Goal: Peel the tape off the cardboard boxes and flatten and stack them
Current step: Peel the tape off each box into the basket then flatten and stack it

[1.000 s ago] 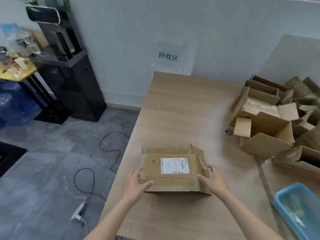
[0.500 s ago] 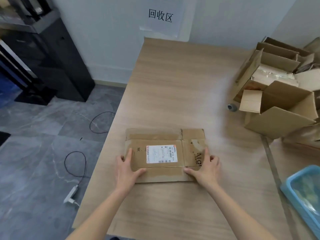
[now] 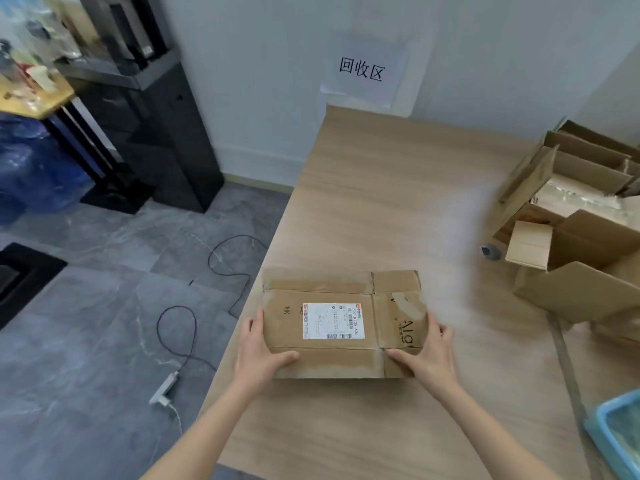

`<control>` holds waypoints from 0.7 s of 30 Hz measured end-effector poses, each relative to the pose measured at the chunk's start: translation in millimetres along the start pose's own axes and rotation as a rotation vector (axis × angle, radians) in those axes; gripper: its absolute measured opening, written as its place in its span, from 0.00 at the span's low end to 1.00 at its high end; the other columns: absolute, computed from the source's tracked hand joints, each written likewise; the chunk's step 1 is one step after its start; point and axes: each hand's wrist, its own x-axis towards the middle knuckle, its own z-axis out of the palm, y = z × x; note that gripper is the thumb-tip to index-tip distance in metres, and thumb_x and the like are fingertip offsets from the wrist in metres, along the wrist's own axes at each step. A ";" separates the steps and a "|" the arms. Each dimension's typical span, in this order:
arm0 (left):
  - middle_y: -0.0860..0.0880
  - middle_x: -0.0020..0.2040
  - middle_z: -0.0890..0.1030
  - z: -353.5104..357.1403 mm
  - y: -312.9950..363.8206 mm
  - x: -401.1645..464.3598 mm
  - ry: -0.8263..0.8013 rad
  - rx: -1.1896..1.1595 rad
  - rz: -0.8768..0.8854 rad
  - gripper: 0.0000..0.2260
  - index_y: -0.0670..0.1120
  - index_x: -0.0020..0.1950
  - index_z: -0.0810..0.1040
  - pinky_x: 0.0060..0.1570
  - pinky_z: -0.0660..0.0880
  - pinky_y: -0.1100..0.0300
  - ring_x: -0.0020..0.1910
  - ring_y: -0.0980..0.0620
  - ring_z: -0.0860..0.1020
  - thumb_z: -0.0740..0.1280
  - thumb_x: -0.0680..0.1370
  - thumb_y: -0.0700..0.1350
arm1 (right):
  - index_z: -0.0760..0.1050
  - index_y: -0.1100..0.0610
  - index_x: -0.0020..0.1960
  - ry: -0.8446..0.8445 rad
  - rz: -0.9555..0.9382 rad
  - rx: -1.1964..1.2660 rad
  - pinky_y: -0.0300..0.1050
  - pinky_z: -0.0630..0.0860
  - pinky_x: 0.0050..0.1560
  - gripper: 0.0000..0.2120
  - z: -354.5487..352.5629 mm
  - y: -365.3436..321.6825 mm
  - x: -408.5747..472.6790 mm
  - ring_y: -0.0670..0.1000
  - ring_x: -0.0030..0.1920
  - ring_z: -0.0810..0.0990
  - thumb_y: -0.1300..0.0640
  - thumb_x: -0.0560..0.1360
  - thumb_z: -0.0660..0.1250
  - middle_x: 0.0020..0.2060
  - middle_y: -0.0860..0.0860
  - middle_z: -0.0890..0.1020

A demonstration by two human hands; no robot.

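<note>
Flattened brown cardboard box w/ white label (image 3: 341, 323), pressed down 0.5 s ago, is now gripped at both ends by left hand (image 3: 258, 355) & right hand (image 3: 431, 355); judged ready for stacking.

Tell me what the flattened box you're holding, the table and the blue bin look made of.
Flattened box: brown corrugated cardboard, matte, with creased flaps and a white paper label. Table: wood-grain top, probably laminate, light matte. Blue bin: likely plastic, with a smooth, slightly glossy rim.
</note>
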 end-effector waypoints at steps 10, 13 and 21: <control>0.52 0.57 0.67 -229.3 15.6 32.2 0.239 -0.049 0.133 0.45 0.51 0.83 0.57 0.49 0.72 0.58 0.52 0.54 0.73 0.77 0.73 0.58 | 0.50 0.48 0.81 0.038 -0.283 -0.013 0.54 0.78 0.55 0.59 -9.2 -232.5 -26.6 0.55 0.63 0.73 0.38 0.62 0.81 0.64 0.49 0.61; 0.50 0.56 0.68 -302.6 16.5 33.2 0.318 -0.061 0.181 0.44 0.50 0.82 0.59 0.50 0.72 0.57 0.52 0.52 0.73 0.78 0.72 0.55 | 0.50 0.50 0.81 0.074 -0.361 0.006 0.54 0.77 0.57 0.59 -4.8 -302.0 -44.4 0.55 0.64 0.72 0.38 0.63 0.81 0.64 0.49 0.61; 0.49 0.54 0.69 -443.4 14.1 51.2 0.488 -0.070 0.261 0.43 0.52 0.81 0.61 0.50 0.71 0.58 0.50 0.52 0.74 0.80 0.71 0.52 | 0.51 0.53 0.81 0.108 -0.512 0.097 0.50 0.73 0.61 0.56 19.7 -448.3 -62.6 0.55 0.64 0.70 0.43 0.65 0.81 0.62 0.50 0.61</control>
